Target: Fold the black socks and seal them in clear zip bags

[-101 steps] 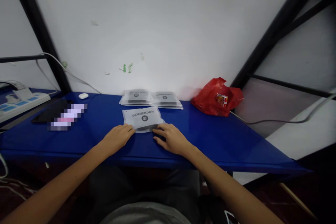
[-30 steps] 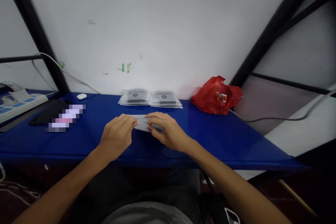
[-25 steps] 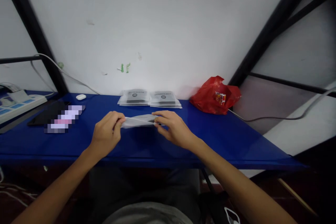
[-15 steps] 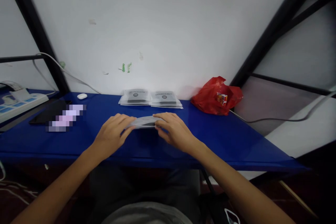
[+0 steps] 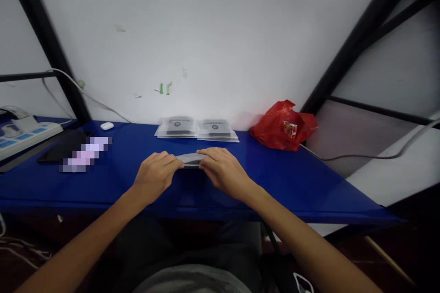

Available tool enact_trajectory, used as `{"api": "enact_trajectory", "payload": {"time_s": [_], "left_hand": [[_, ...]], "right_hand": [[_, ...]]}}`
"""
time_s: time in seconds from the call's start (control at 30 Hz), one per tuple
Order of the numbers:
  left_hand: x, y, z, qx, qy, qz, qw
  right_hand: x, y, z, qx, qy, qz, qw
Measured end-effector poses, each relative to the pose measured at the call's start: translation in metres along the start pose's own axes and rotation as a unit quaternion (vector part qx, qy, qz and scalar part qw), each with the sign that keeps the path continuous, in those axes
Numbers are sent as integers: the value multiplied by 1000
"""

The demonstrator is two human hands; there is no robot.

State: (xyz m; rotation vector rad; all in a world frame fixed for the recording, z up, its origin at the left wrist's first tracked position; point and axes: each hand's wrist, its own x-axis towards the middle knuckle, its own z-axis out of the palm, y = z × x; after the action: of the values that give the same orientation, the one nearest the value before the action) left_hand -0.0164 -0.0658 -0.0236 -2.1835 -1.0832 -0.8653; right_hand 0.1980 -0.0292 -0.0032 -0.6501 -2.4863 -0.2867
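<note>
Between my two hands is a translucent plastic pouch [image 5: 191, 159] with something dark inside, held a little above the blue desk. My left hand [image 5: 156, 175] pinches its left end, thumb toward me and fingers behind. On the right end, my right hand [image 5: 222, 170] grips the near edge with thumb and fingers. Much of the pouch is covered by my fingers. Beyond it, against the wall, lie two piles of similar frosted pouches with dark contents and printed lettering, a left pile [image 5: 177, 127] and a right pile [image 5: 216, 129].
A red plastic bag [image 5: 280, 126] sits at the back right of the blue desk [image 5: 275, 183]. To the left are a white earbud case [image 5: 107, 126], a dark flat tablet-like object [image 5: 55, 150], a pixelated patch and a white power strip [image 5: 30, 136]. Black metal posts flank the desk.
My left hand has shifted right along the pouch, closer to my right hand. My right fingers have moved slightly left and closed on the near edge. The piles are unchanged.
</note>
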Motion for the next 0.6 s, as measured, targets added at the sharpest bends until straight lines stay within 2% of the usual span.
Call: {"api": "enact_trajectory", "payload": {"time_s": [0.2,0.3,0.4,0.53,0.6], "left_hand": [[-5,-17,6,-15,-34,-48,998],[-6,-23,9,-46,-121,-78,989],[-1,-23,11,-110,-216,-91,966],[10,-22,21,-159,-239,-149,946],[14,-23,34,-171,-279,-168,930]], "right_hand": [[-16,23,-2,-45,-8,34,998],[-25,34,2,-57,-35,79,995],[-29,37,9,-16,-64,113,991],[-24,35,24,55,-55,137,987],[-20,36,34,71,-65,143,985]]}}
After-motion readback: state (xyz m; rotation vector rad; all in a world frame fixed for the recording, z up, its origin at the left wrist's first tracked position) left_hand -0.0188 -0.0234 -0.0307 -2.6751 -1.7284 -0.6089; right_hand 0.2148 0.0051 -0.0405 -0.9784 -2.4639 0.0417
